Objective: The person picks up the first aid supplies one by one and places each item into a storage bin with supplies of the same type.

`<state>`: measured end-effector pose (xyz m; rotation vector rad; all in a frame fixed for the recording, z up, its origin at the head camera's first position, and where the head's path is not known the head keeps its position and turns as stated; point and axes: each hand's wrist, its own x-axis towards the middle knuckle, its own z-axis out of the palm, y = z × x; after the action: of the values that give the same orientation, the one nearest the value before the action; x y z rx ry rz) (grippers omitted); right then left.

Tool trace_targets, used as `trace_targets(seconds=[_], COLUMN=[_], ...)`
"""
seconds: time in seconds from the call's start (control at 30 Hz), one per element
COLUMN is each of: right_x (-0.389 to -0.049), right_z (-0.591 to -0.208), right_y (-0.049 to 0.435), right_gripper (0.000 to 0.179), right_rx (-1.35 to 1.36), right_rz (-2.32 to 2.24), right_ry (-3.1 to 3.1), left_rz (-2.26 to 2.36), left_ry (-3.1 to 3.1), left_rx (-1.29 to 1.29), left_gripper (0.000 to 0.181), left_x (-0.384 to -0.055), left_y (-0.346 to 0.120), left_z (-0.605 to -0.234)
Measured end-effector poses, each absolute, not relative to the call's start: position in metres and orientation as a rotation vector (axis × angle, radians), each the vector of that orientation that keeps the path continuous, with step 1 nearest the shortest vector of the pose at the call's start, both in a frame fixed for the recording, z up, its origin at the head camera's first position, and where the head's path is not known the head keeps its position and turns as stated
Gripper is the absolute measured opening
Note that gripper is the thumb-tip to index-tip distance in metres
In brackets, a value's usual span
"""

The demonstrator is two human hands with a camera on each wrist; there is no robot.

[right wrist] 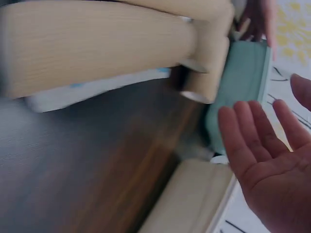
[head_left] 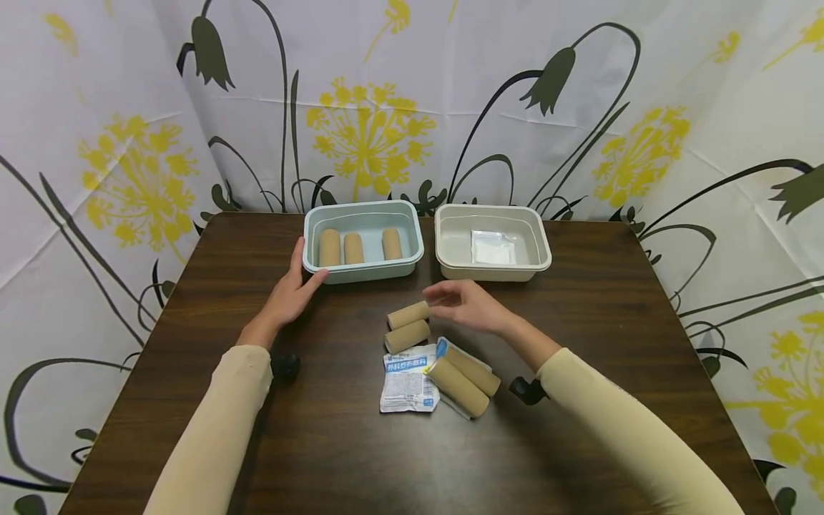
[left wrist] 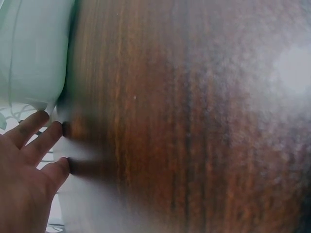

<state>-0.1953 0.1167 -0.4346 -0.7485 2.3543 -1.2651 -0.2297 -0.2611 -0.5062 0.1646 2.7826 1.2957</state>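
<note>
A: Nearest the camera?

B: Sleeves [head_left: 219, 429], 2, pale yellow, reaching over the dark wood bench [head_left: 335, 458].

A: Hands?

B: Bare, 2, well apart. Left hand [head_left: 287, 297]: fingers straight and spread, resting against the left end of the pale blue tray [head_left: 362, 274]. Right hand [head_left: 466, 306]: fingers extended, gripping nothing; contact with the nearest tube could not be told.

A: Cardboard tubes [head_left: 458, 388]?

B: Brown, plain, hollow, 7. 3 lay in the pale blue tray, 2 side by side at the right fingertips, 2 across a blue-edged packet [head_left: 443, 346].

A: Handling?

B: Judged light, dry and hardly slippery; stiff lengthwise, apt to dent at the wall. Best hold, in my estimate: thumb and fingers across the middle, pressure slight. Rolling seemed the chief risk.

A: And the packets?

B: Thin, flat, probably soft; an edge or corner looked the surest pinch.

A: Markings?

B: Labelled packet [head_left: 405, 390], left of the tubes: blue band, white characters reading 外科纱布敷料, surgical gauze dressing. Finer print beneath was illegible. White packet [head_left: 493, 248], in the beige tray [head_left: 489, 274]: no readable text. Tubes: no lettering seen.
</note>
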Motion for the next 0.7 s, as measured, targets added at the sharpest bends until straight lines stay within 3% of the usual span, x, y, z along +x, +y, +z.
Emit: trace_targets(seconds=[0.37,0.7], right_x=[-0.143,-0.126], right_z=[-0.473,-0.484], right_y=[0.17,0.188], right_gripper=[0.041,0.053], right_rx=[-0.692,-0.673], right_rz=[-1.081,-1.008], right_ry=[2.371,2.361], left_rz=[1.298,1.283], left_ry=[2.778,2.773], left_rx=[0.158,0.146], left_gripper=[0.084,0.084], left_x=[-0.231,-0.229], left_y=[-0.26,-0.261], left_z=[-0.505,-0.505])
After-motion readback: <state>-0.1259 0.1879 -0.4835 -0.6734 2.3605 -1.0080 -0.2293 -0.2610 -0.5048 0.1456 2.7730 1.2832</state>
